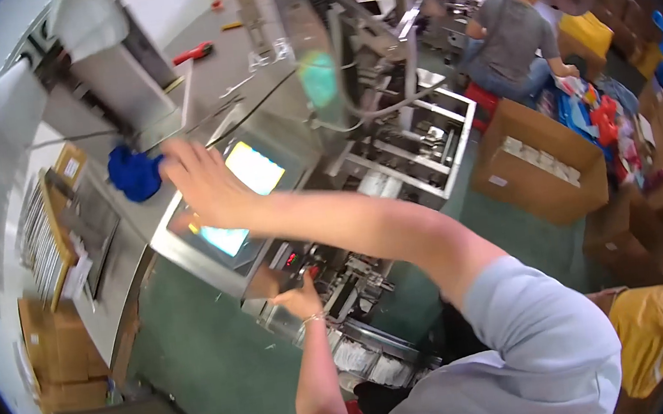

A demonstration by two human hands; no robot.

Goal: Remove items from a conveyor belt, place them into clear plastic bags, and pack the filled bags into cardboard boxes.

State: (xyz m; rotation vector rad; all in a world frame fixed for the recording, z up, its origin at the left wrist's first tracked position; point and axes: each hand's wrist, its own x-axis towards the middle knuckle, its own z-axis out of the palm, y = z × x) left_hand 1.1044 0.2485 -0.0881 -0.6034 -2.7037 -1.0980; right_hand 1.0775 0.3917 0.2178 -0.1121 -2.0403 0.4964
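My right hand [209, 185], slightly blurred, reaches across a lit touch screen [256, 168] on a metal machine. Its fingers are spread and nothing shows in them; part of the screen is hidden beneath the hand and wrist. Lower down, my left hand [301, 300] is at the machine's front, beside a small panel with a red lit display [291, 258]. Thumb and a raised finger stand apart there, the fingertip close to a small red knob [311, 272]; whether it touches cannot be made out. A blue cloth [134, 173] lies just left of my right hand.
Packed white pieces [367, 361] lie on the conveyor below my left hand. A metal frame [456, 146] juts right of the machine. Beyond it stand an open carton [537, 161] and a seated person [514, 44]. A red-handled tool [193, 53] rests on the metal table [201, 90].
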